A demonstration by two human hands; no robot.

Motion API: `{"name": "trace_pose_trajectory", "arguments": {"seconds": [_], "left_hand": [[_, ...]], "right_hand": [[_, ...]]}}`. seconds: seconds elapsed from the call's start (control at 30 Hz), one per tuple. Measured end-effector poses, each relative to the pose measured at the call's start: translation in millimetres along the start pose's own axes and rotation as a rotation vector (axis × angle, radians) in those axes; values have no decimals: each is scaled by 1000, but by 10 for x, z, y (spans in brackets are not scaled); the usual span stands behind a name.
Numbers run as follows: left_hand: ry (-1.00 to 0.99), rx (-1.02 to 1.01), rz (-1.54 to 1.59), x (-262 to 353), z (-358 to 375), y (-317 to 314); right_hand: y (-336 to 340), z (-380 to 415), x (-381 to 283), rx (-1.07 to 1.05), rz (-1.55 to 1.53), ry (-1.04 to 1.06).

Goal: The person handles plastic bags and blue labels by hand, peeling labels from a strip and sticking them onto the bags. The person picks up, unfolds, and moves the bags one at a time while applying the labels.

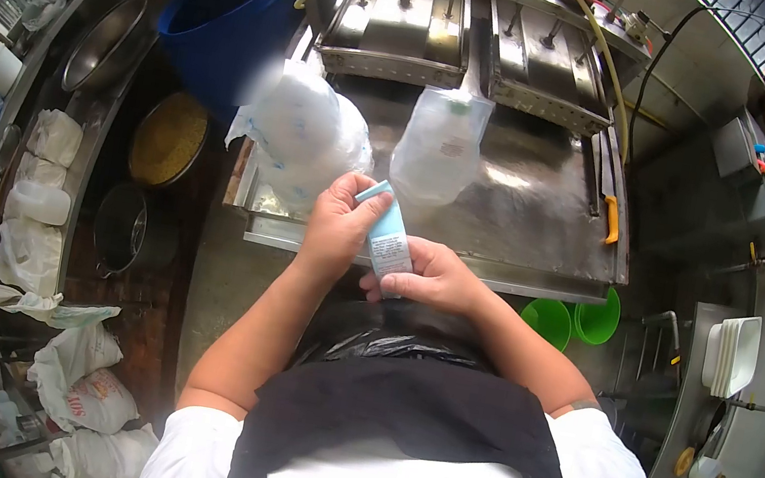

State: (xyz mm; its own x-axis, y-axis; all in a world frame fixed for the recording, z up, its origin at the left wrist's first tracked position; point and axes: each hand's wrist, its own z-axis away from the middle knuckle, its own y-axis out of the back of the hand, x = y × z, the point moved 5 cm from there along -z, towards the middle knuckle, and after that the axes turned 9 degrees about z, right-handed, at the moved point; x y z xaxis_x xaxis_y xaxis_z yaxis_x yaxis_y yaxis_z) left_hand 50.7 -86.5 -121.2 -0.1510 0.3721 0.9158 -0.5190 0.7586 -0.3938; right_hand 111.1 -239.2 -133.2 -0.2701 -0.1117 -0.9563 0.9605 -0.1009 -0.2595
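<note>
Both hands are closed on a narrow light blue packet [389, 240] with a white printed panel, held tilted in front of my apron. My left hand [337, 220] pinches its upper end, thumb on top. Lower down, my right hand [435, 275] grips the other end between thumb and fingers. Just beyond them on the metal table [526, 217] stands a clear plastic bag [443, 143] with something whitish inside and a green spot near its top. Left of it sits a bulky white plastic bag [307, 117]; its contents are not clear.
A knife with an orange handle [612, 220] lies at the table's right edge. Metal trays [395, 31] line the back. A blue barrel [209, 41] and a pot of yellow food [168, 140] stand left. Green buckets [547, 320] are below the table's right front.
</note>
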Motion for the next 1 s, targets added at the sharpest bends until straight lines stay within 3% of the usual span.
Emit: {"name": "trace_pose_trajectory", "arguments": {"seconds": [0.17, 0.23, 0.33, 0.4, 0.47, 0.53, 0.57, 0.63, 0.8, 0.9, 0.93, 1.0], "left_hand": [[85, -90, 20, 10, -49, 73], [109, -129, 15, 9, -57, 95], [-65, -60, -70, 119, -57, 147], [-620, 165, -702, 509, 80, 275], [-1158, 400, -1037, 888, 129, 367], [-1279, 562, -1070, 1191, 20, 452], [-1279, 561, -1069, 1236, -28, 586], [-767, 455, -1125, 1245, -295, 847], [-914, 395, -1176, 1612, -240, 669], [-997, 374, -1045, 1746, -325, 682], [-1000, 367, -1045, 1787, -348, 676], [-811, 382, -1076, 1860, -412, 698]], "right_hand": [[-75, -60, 11, -33, 48, -90], [-67, -91, 9, -2, 277, 9], [-77, -117, 22, 86, 47, 63], [-39, -109, 29, 156, 9, 73], [34, -75, 39, 274, -40, 73], [78, -52, 44, 328, -61, 84], [116, -37, 35, 376, -76, 96], [149, -25, 20, 395, -72, 97], [206, 4, 2, 429, -32, 115], [253, 10, -5, 409, -43, 135], [269, 14, -17, 413, -45, 140], [272, 27, -19, 407, -52, 127]]}}
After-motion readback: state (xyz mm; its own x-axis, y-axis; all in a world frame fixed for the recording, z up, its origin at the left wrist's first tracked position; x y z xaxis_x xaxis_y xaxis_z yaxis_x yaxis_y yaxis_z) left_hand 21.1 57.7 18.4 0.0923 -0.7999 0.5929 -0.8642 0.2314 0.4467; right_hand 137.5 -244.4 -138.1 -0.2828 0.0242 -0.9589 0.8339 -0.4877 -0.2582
